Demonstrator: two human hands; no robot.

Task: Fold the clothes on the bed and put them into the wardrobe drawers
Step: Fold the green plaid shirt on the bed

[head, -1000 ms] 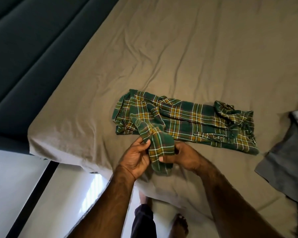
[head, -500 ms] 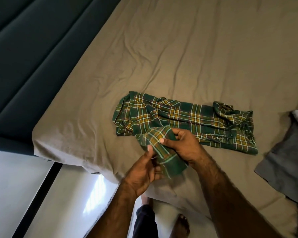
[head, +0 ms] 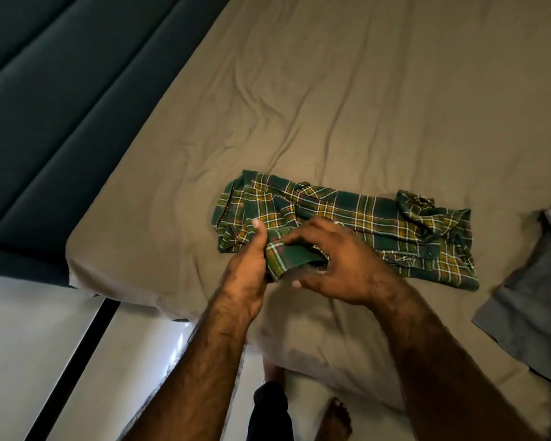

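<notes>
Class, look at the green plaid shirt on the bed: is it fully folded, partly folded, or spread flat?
Partly folded. The plaid shirt lies as a long rumpled strip, while the left hand and right hand hold its sleeve end.

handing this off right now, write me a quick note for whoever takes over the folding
Left hand: grips the near sleeve end of the green plaid shirt, thumb up.
Right hand: fingers curled on the same sleeve end, turning it over toward the shirt body.
The shirt lies on the bed sheet near the corner, already narrowed into a long strip, collar end to the right.
A grey garment waits unfolded at the right edge of the bed.
Left to do: finish the sleeve, fold the strip up, fold the grey garment, carry both to the wardrobe drawers, which are not in view.
</notes>
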